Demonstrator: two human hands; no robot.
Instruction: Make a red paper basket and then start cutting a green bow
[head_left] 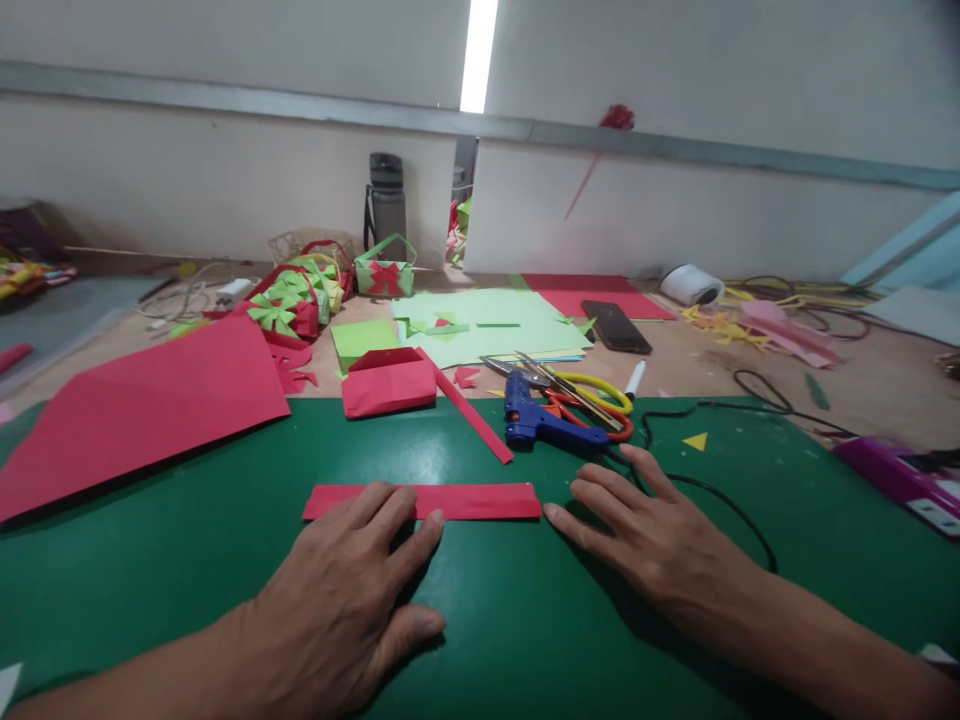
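The left hand [345, 570] is lying with its fingers apart on a wide red strip [480, 502], which is resting crosswise on the green mat [495, 620]. The right hand [649, 520] is holding nothing; its fingers are spreading apart just beside the strip's right end (whether a fingertip is touching it, I cannot tell).

The step in hand is probably flattening the strip. Someone pressing it well is spreading the fingers evenly, steadying one end while smoothing toward the other, and keeping the long edges lined up, since thin paper is likely skewing or creasing wherever the pressure is uneven.

As for the count, one wide strip is lying under the left hand, and one narrow red strip [476, 415] is slanting beyond it. One red paper pouch [390, 388] is sitting beside that. Two large red sheets are showing: one near sheet [165, 400] at left and one far sheet [562, 293] behind the phone. One blue glue gun [551, 425], one phone [619, 327], one bottle [388, 215], one white marker [636, 379] and one purple power strip [900, 482] are also lying or standing around. The pale green sheets [480, 305] are overlapping too much for counting.
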